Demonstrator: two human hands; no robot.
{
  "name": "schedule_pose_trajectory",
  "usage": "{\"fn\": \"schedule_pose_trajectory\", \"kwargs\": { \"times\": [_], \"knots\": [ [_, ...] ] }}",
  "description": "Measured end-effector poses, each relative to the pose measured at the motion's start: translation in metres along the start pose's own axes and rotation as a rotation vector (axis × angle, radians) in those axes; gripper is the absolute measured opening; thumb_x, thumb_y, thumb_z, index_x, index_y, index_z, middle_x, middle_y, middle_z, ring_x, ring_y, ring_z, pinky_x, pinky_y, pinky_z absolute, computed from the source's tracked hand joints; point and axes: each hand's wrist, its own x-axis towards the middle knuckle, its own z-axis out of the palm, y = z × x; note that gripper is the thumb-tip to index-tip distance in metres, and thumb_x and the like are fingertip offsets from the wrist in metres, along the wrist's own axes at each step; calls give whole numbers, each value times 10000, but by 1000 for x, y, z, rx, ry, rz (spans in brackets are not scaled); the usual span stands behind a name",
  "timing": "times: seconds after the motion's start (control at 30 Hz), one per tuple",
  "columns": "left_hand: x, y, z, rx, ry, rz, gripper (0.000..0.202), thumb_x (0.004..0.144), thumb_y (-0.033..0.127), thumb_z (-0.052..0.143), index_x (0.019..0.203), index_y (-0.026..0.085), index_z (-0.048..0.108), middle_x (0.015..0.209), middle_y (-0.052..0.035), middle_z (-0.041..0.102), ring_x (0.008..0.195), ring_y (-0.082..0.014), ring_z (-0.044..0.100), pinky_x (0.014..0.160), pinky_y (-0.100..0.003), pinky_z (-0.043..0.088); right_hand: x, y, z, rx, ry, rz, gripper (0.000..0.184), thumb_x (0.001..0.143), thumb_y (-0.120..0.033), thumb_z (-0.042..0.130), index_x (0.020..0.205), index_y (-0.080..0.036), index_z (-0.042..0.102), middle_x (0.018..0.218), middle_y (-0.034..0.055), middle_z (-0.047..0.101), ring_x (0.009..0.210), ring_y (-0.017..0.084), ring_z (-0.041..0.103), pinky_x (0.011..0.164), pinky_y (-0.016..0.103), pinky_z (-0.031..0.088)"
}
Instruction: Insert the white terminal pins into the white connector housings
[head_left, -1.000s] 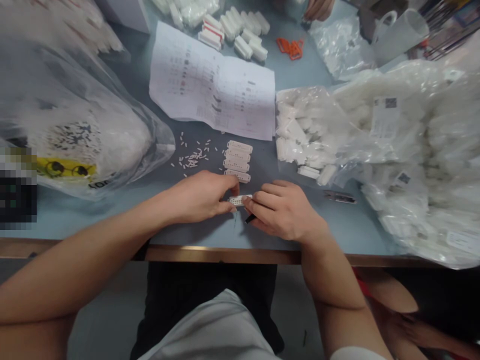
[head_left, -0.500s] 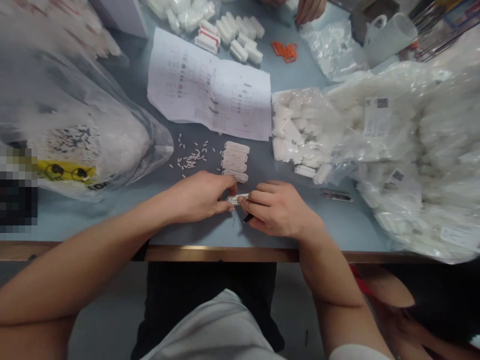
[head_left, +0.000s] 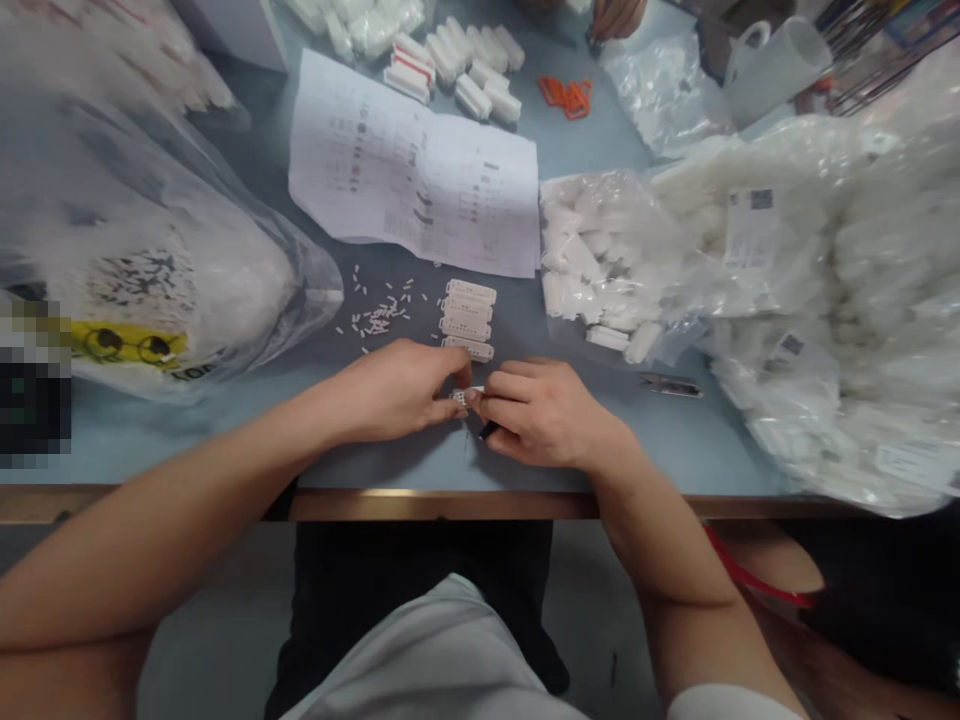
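Fingers (head_left: pixel 459 382): what are they doing?

Grasping. The left hand (head_left: pixel 397 392) and right hand (head_left: pixel 547 415) pinch a small white strip (head_left: pixel 466 397) from either end, their fingertips nearly meeting over it.

Where is the strip?

Low over the blue table (head_left: pixel 225 445), near its front edge, between the hands and mostly hidden by them. A black tip (head_left: pixel 489 431) pokes out under the right fingers; I cannot tell what tool it belongs to.

What lies close by?

Just above the hands, four matching strips (head_left: pixel 466 318) sit in a column. To their left are scattered white pins (head_left: pixel 375 320). Above them lies a printed sheet (head_left: pixel 412 160).

And further out?

A clear bag of white parts (head_left: pixel 600 260) lies to the right, beside a much larger bag (head_left: pixel 825 300). Another full bag (head_left: pixel 150 250) lies on the left. At the top, someone else's fingers (head_left: pixel 616 15) show at the far side of the table.
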Motion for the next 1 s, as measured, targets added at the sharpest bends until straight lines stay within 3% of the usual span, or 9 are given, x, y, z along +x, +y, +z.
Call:
{"fn": "schedule_pose_trajectory", "kwargs": {
  "times": [0.07, 0.23, 0.47, 0.57, 0.7, 0.8, 0.87, 1.0],
  "knots": [
    [0, 1, -1, -3, 1, -1, 285, 858, 406, 591, 1085, 240, 637, 802, -14, 681, 686, -200, 609, 605, -279, 362, 0, 1, 2, 13, 3, 6, 138, 868, -211, 536, 846, -183, 669, 759, 14, 610, 694, 147, 493, 623, 302, 348],
    [-1, 2, -4, -33, 3, 12, 261, 842, 381, 618, 1053, 231, 654, 767, -8, 665, 678, -197, 607, 627, -280, 370, -5, 10, 3, 45, 126, -19, 253, 859, -175, 536, 1049, -191, 702, 737, -4, 607, 691, 141, 512, 625, 285, 379],
    [-1, 2, -4, -46, 3, 3, 261, 833, 378, 616, 1038, 222, 656, 745, -10, 643, 669, -196, 583, 598, -283, 351, -3, 11, 1, 47, 75, -47, 176, 843, -177, 543, 923, -179, 700, 714, -3, 609, 660, 145, 518, 593, 285, 388],
    [-4, 0, -11, -123, -2, 12, 320, 828, 396, 638, 1071, 188, 639, 758, -1, 628, 678, -176, 575, 613, -275, 375, -4, 14, 3, 104, 181, -23, 241, 820, -143, 534, 976, -185, 713, 709, -8, 628, 637, 127, 534, 597, 266, 411],
    [-6, -2, -18, -442, 109, -77, 394, 827, 448, 653, 1126, 194, 615, 698, 29, 561, 614, -146, 530, 560, -264, 378, -7, 16, 5, 72, 351, 139, 266, 837, -154, 539, 1032, -187, 717, 726, -5, 658, 631, 115, 574, 612, 244, 451],
    [-4, -1, -13, -914, 200, -148, 200, 865, 237, 562, 1055, 187, 600, 701, 21, 555, 588, -113, 520, 547, -246, 404, -6, 14, 6, -1, 413, 220, 267, 837, -136, 539, 1027, -177, 722, 729, -1, 676, 629, 114, 588, 620, 234, 466],
    [-1, 1, -9, -1196, 218, -187, 217, 813, 73, 508, 990, 167, 592, 780, -8, 617, 606, -94, 555, 564, -233, 445, -5, 13, 8, -30, 411, 237, 267, 834, -137, 539, 1020, -174, 727, 727, 2, 682, 626, 114, 587, 624, 234, 467],
    [2, 5, -7, -1417, 263, -227, 284, 770, -48, 479, 936, 133, 620, 898, -65, 708, 678, -98, 657, 624, -219, 533, -3, 11, 11, -32, 389, 248, 287, 827, -139, 529, 1026, -188, 729, 731, 1, 684, 641, 120, 598, 638, 247, 478]
  ]
}}
